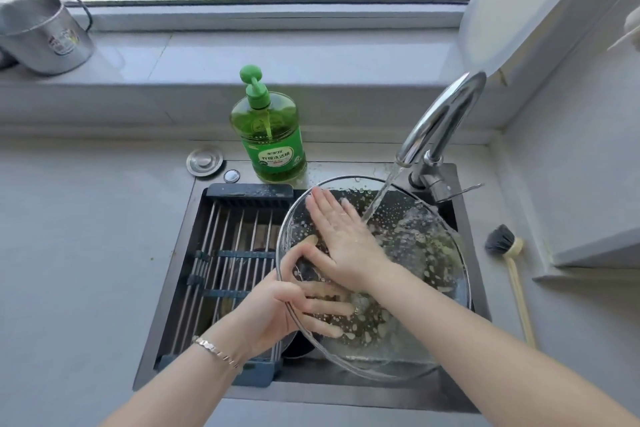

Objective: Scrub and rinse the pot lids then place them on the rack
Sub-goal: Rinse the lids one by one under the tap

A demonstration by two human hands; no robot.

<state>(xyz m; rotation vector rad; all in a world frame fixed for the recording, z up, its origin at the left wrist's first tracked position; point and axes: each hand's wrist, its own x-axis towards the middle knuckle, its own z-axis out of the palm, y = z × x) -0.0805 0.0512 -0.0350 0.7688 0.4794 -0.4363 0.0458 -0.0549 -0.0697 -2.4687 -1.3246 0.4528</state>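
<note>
1. Our left hand, a bracelet at its wrist, grips the glass lid by its left rim over the sink, with the thumb on top and the fingers showing through the glass beneath.
2. Far behind the sink's left side, a metal mug sits on the windowsill.
3. A slatted rack spans the sink's left half, and the lid's edge overlaps it.
4. Just behind the sink stand a round drain stopper and a green soap bottle.
5. Our right hand lies flat on the tilted, soapy lid with its fingers straight, hiding part of the middle.
6. From the sink's right rear corner, the faucet pours water onto the lid.
7. Right of the sink lies a brush.
</note>
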